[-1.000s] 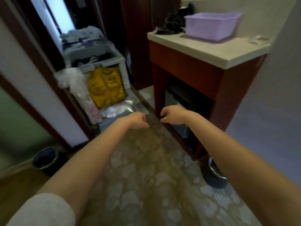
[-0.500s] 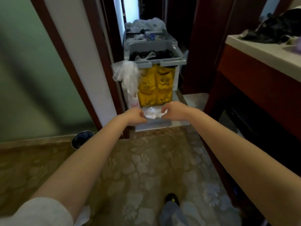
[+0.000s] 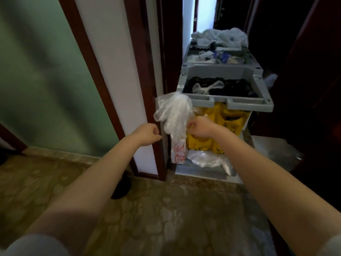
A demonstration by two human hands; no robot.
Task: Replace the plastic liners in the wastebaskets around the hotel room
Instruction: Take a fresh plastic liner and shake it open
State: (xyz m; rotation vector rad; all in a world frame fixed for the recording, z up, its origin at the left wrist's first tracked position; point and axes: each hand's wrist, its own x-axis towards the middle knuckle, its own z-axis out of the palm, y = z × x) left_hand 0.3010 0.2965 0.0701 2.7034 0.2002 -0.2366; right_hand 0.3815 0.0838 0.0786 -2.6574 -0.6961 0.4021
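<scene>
1. Fingers of the right hand (image 3: 200,127) are curled narrow, pinching at the edge of the clear plastic liner bundle (image 3: 175,115); contact looks real, but blur hides how much film they hold.
2. Left hand (image 3: 147,133) is a loose fist with fingers tucked in. Nothing shows in it. It sits just left of the bundle, in front of the dark door frame (image 3: 147,89), apart from the plastic.
3. Bundle hangs off the near-left corner of the grey housekeeping cart (image 3: 230,102), directly above and left of the right fingertips. A printed white bag (image 3: 178,152) dangles below them.
4. Progress, judged: early. This looks like the fetch-a-fresh-liner step; no liner is pulled free yet.
5. Only one likely wastebasket in view: a dark round shape (image 3: 120,187) on the floor, low and left of both hands, mostly hidden by the left forearm. Cannot tell if it is lined or emptied.
6. Left to do: separate one liner, carry it to the bin, remove the old one, fit the new one, and repeat for other bins.
7. Around: yellow pocket organiser (image 3: 228,122) just right of the right fingers, more clear plastic (image 3: 206,159) on the cart's bottom shelf below them, crumpled linens (image 3: 219,38) on top, far beyond.
8. In the way: the liners cling together, so several may come at once; the door frame crowds the left hand.
</scene>
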